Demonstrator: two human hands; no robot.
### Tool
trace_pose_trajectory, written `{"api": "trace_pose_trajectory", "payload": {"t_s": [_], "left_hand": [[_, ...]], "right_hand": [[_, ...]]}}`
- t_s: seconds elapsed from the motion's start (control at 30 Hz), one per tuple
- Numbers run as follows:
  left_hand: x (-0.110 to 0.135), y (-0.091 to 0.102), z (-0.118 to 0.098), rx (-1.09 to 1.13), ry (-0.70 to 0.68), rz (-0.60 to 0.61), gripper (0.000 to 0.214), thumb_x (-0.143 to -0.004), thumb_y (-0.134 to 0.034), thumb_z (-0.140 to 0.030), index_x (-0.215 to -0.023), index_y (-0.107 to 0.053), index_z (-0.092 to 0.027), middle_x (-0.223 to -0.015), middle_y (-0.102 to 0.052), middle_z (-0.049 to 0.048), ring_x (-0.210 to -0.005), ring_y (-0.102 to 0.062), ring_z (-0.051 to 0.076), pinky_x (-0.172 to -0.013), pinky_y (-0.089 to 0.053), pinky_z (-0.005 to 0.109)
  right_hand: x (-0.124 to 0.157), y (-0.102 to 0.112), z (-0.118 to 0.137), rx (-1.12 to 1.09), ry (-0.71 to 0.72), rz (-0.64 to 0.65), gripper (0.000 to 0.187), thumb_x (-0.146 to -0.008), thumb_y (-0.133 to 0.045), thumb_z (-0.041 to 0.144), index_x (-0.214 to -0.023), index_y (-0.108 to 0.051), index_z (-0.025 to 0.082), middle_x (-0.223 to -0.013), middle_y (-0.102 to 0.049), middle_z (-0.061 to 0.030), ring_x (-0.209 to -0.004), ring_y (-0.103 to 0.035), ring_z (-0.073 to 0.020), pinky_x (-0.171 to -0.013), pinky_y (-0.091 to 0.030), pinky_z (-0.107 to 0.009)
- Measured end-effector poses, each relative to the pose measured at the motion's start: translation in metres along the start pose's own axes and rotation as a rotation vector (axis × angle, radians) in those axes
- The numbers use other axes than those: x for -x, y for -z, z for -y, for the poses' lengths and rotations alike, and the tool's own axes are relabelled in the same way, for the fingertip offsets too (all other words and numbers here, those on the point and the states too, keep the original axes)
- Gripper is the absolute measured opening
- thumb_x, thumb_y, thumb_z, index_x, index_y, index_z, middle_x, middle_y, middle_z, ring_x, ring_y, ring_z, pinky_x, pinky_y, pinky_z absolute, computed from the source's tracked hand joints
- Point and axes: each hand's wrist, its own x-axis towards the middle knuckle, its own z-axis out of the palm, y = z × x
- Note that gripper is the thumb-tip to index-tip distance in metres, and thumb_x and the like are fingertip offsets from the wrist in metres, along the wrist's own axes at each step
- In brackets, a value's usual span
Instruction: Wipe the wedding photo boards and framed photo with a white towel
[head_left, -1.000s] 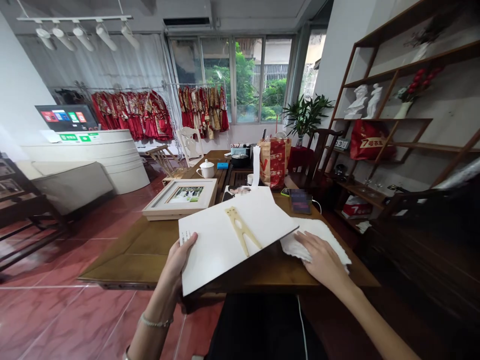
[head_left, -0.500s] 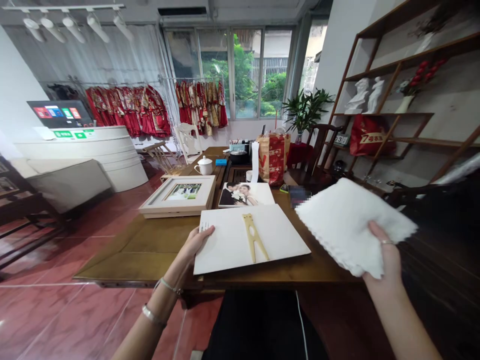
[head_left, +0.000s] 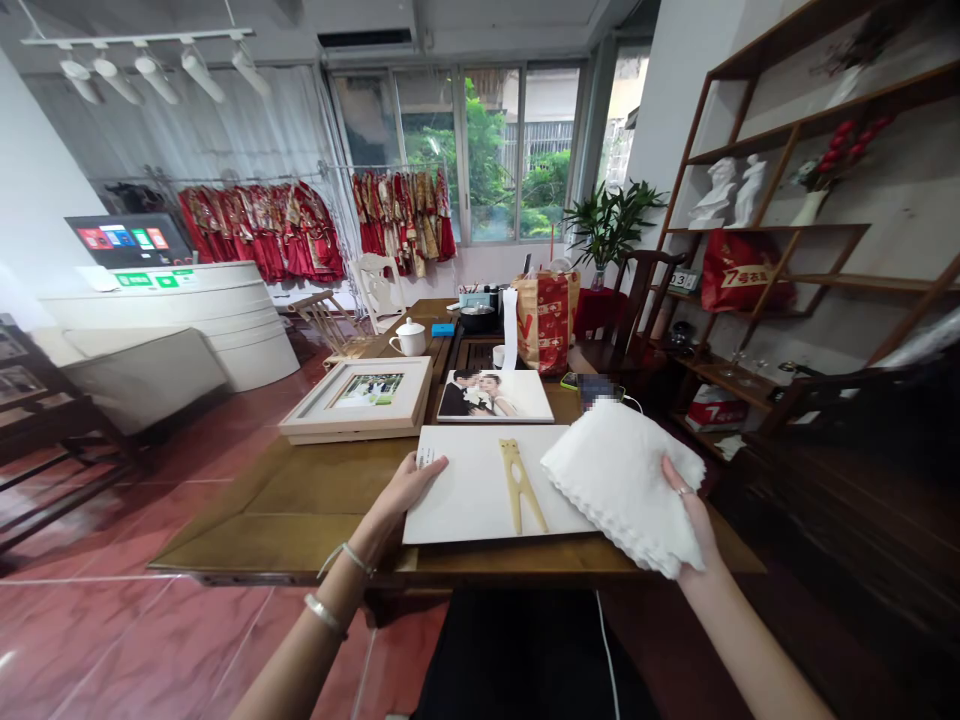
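Observation:
A white board (head_left: 472, 485) lies flat on the wooden table (head_left: 300, 500), with a pale wooden stand piece (head_left: 523, 487) fixed to its upper face. My left hand (head_left: 409, 487) rests on the board's left edge, fingers laid over the corner. My right hand (head_left: 694, 515) grips a folded white cloth (head_left: 622, 480) held over the board's right end. Behind the board lies a printed photo panel (head_left: 495, 395) of a couple.
A framed photo in a white frame (head_left: 360, 397) sits at the left of the table. Further back stand a white teapot (head_left: 410, 338), a red paper bag (head_left: 547, 320), a phone (head_left: 596, 388) and a chair. Open shelves line the right wall.
The board went from tilted up to lying flat. My right hand lifted the cloth off the table, raised it to the right, and now brings it down over the board's right end.

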Motion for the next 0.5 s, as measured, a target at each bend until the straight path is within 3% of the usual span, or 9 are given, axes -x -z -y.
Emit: {"api": "trace_pose_trajectory", "payload": {"t_s": [0.1, 0.2, 0.37, 0.5], "left_hand": [[-0.0001, 0.0034, -0.0013, -0.161, -0.116, -0.074, 0.063, -0.050, -0.083, -0.035, -0.101, -0.053, -0.013, -0.099, -0.067, 0.0142, -0.081, -0.066, 0.024, -0.066, -0.052, 0.029], [-0.0026, 0.0061, -0.0009, -0.397, -0.250, -0.035, 0.066, -0.043, -0.084, -0.040, -0.096, -0.058, -0.012, -0.102, -0.067, 0.0140, -0.092, -0.063, 0.029, -0.073, -0.049, 0.031], [-0.0076, 0.0050, 0.0019, -0.689, -0.335, -0.010, 0.052, -0.053, -0.076, -0.046, -0.090, -0.062, -0.012, -0.093, -0.069, 0.0103, -0.088, -0.063, 0.028, -0.068, -0.045, 0.029], [-0.0075, 0.0003, 0.0033, -0.832, -0.404, -0.087, 0.048, -0.056, -0.074, -0.044, -0.090, -0.061, -0.012, -0.090, -0.068, 0.0096, -0.090, -0.062, 0.027, -0.071, -0.044, 0.028]], "right_hand": [[0.0026, 0.0006, -0.0032, -0.091, -0.073, -0.061, 0.060, -0.086, -0.032, 0.060, -0.111, -0.063, 0.014, -0.102, -0.070, -0.0120, -0.111, -0.056, -0.0282, -0.097, -0.043, -0.046], [0.0048, 0.0003, -0.0037, -0.245, -0.175, -0.121, 0.054, -0.084, -0.042, 0.056, -0.114, -0.060, 0.014, -0.102, -0.070, -0.0108, -0.109, -0.058, -0.0284, -0.097, -0.045, -0.045], [0.0071, -0.0037, 0.0020, -0.518, -0.354, -0.198, 0.047, -0.081, -0.055, 0.045, -0.119, -0.056, 0.017, -0.106, -0.069, -0.0073, -0.107, -0.059, -0.0271, -0.096, -0.046, -0.042], [0.0091, -0.0076, 0.0046, -0.574, -0.372, -0.214, 0.048, -0.079, -0.058, 0.045, -0.119, -0.056, 0.018, -0.108, -0.068, -0.0063, -0.107, -0.059, -0.0274, -0.097, -0.046, -0.042]]}}
